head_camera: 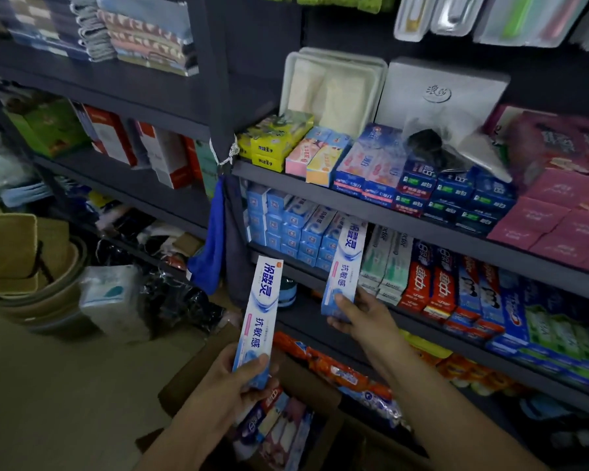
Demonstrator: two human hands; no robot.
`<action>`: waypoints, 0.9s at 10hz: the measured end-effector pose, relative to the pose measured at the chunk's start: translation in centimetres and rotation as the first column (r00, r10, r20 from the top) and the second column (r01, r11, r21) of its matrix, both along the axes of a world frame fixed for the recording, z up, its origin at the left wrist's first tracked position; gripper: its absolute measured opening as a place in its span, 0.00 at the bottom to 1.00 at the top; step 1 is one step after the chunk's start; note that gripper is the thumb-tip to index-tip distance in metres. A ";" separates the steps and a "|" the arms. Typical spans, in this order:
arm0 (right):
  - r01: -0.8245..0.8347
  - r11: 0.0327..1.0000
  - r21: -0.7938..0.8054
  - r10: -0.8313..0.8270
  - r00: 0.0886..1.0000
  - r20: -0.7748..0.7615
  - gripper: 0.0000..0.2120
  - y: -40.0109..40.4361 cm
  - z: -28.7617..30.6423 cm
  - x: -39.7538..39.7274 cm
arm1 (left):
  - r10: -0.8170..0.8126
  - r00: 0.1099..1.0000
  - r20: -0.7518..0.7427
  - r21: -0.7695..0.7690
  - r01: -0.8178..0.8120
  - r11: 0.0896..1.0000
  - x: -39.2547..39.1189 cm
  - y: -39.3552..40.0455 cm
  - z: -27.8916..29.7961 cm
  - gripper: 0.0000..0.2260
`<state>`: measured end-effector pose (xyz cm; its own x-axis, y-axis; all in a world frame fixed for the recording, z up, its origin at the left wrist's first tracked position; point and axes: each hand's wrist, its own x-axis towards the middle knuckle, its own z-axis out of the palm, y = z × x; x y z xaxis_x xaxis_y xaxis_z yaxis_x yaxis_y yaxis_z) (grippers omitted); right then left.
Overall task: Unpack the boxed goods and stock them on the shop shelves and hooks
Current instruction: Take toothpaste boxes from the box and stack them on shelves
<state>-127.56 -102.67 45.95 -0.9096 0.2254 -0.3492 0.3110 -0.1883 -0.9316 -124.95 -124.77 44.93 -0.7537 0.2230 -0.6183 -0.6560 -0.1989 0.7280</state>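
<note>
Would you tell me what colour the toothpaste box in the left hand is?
The toothpaste box is white and light blue with blue lettering, seen in the head view.

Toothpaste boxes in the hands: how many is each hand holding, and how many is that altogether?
Left hand: 1 white-and-blue toothpaste box
Right hand: 1 matching toothpaste box, its top end at the middle shelf
Total: 2 boxes held
</note>
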 end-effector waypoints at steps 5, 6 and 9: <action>0.395 0.918 0.032 -0.397 0.915 0.080 0.23 -1.9 -0.1 -16.5 | -0.192 0.980 0.044 -0.057 0.194 0.979 -10.1 -6.3 -2.7 0.16; 0.400 0.915 0.061 -0.404 0.909 0.099 0.17 -1.8 -1.3 -17.5 | -0.209 0.977 0.050 -0.046 0.212 0.976 -11.3 -6.9 -3.1 0.13; 0.436 0.869 0.234 -0.462 0.885 0.064 0.14 -1.9 -3.4 -19.7 | -0.241 0.967 0.076 -0.017 0.243 0.970 -13.0 -6.9 -4.9 0.09</action>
